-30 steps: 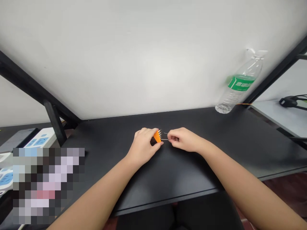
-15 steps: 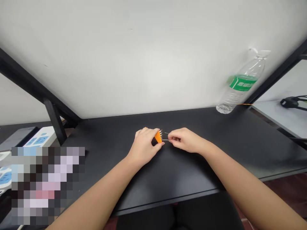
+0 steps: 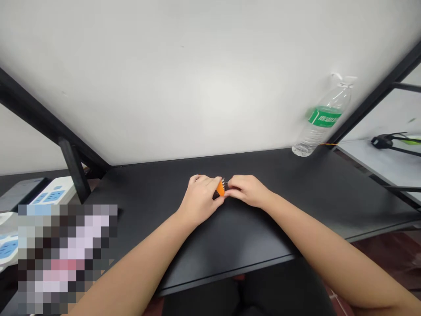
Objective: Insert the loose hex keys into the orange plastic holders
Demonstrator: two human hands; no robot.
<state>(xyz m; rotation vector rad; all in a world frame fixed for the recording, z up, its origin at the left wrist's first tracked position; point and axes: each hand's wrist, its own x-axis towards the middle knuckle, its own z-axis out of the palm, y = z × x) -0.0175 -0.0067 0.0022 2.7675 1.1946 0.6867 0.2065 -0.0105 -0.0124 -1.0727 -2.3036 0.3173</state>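
My left hand (image 3: 202, 199) is closed around a small orange object (image 3: 220, 188), which shows between thumb and fingers just above the black table (image 3: 184, 272). Several shiny metal pieces (image 3: 224, 185) stick out of its right side. My right hand (image 3: 245, 189) is beside that side, its thumb and fingers pinched at the metal pieces. A short thin metal bit shows near its fingertips; what exactly the fingers grip is too small to make out.
A clear bottle with a green label (image 3: 325, 116) leans against the wall at the back right. White power strips (image 3: 54, 193) and a pixelated patch lie at the left. Black frame bars (image 3: 74, 164) slope at both sides.
My right hand has moved left, up to the orange object. The thin metal rods that showed between the hands are now mostly hidden. The view has shifted slightly.
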